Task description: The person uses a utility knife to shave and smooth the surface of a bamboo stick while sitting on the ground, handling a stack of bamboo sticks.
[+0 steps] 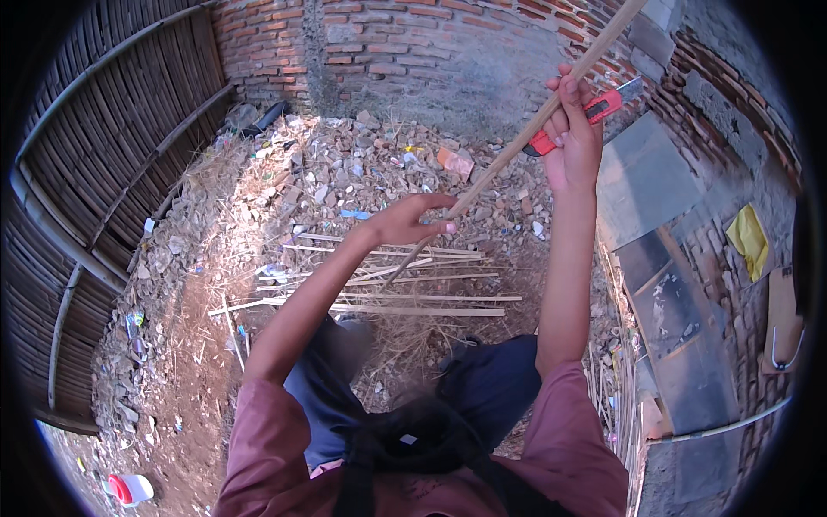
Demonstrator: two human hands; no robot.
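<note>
Gripping a long bamboo stick (517,146), right hand (573,138) up high, fingers closed round stick plus a red utility knife (579,121). Left hand (409,222) lower down the stick, fingers pinching it loosely. Stick's long axis slants from upper right down to the cut sticks (388,289) on the ground. Left hand is nearer its low tip.

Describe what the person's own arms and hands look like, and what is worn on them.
Both arms are bare from the upper arm down, with short dusty-pink sleeves ending above the elbows. The left hand and right hand are ungloved. No watch, ring or bracelet shows in this view.
</note>
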